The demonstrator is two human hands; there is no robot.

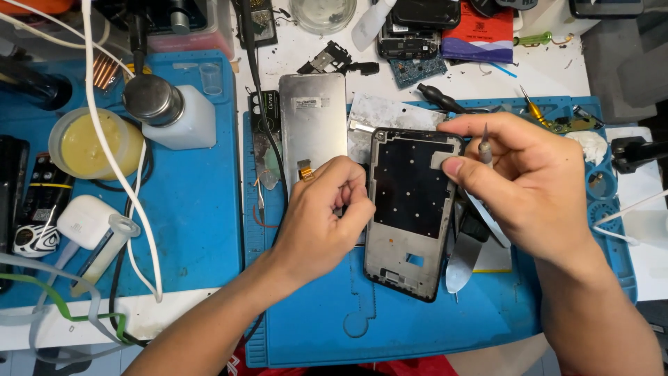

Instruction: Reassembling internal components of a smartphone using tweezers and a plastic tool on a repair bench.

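Head view shows the phone frame (410, 209) lying stripped on the blue mat (327, 327), its screen panel (313, 125) already off and resting face down just beside it, so the teardown looks well along. The left hand (323, 216) pinches the frame's left edge with fingers closed, while the right hand (529, 181) is clamped on a thin pointed tool (485, 146) at the top corner, where small parts seemingly remain.

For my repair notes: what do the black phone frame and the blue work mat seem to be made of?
The black phone frame looks like matte metal with plastic edging: bare grey patches show. The blue work mat looks like soft silicone rubber, judging by its dull surface and moulded compartments; neither is certain.
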